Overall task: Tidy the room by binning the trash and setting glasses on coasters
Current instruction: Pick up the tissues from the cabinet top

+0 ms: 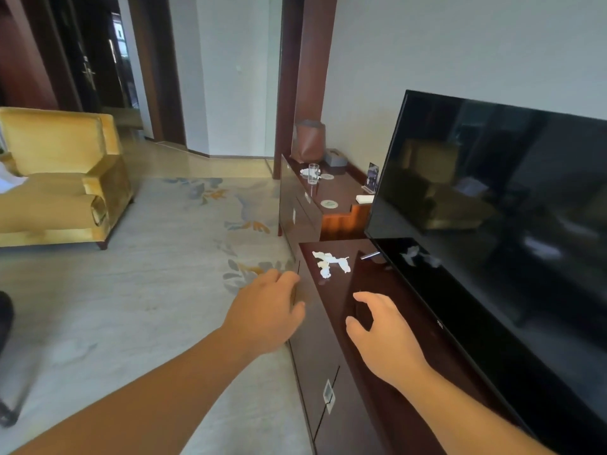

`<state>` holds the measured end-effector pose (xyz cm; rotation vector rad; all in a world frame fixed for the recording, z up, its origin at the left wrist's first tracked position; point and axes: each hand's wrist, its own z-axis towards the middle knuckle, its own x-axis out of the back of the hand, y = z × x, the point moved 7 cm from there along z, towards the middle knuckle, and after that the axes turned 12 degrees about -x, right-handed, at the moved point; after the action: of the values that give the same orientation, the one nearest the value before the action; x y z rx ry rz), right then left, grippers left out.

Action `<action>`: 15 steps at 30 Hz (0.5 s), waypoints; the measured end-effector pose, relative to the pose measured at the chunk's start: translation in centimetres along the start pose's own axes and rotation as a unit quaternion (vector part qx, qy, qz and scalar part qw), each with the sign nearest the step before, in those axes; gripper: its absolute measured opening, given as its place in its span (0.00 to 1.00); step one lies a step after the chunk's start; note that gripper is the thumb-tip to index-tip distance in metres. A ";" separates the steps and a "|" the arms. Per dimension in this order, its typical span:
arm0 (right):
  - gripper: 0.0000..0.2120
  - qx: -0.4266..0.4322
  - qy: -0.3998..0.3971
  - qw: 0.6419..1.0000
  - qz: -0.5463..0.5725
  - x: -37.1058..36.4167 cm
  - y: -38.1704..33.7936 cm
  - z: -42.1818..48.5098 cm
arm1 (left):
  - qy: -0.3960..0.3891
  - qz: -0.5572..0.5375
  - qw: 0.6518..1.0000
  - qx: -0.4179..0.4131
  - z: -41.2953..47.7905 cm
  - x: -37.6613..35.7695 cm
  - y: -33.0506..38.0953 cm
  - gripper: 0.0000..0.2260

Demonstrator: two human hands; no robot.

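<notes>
Crosswise, crumpled tissue [331, 262] (cabinet-top)

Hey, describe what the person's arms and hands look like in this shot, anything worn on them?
Both forearms are bare as far as the frame shows, with no sleeves in view. The left hand and the right hand wear no gloves, and no watch, bracelet or ring can be seen on either. No markings or bandages are visible. The picture is slightly soft, so a very thin band could be missed.
</notes>
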<state>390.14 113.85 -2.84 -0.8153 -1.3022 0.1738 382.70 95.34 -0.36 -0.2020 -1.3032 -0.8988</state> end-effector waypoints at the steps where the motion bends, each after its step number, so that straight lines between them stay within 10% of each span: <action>1: 0.22 -0.007 -0.001 1.000 -0.001 -0.6 -0.2 1.1 | -0.004 -0.004 1.000 0.000 0.8 -0.3 -1.1 0.21; 15: 0.29 -0.099 -0.020 0.995 -0.026 -11.0 5.6 25.5 | -0.072 -0.023 0.997 0.009 18.2 -10.7 -14.3 0.20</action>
<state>365.73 122.96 -14.04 -0.9481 -1.3931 0.0195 359.71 101.74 -9.39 -0.2264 -1.4552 -0.9246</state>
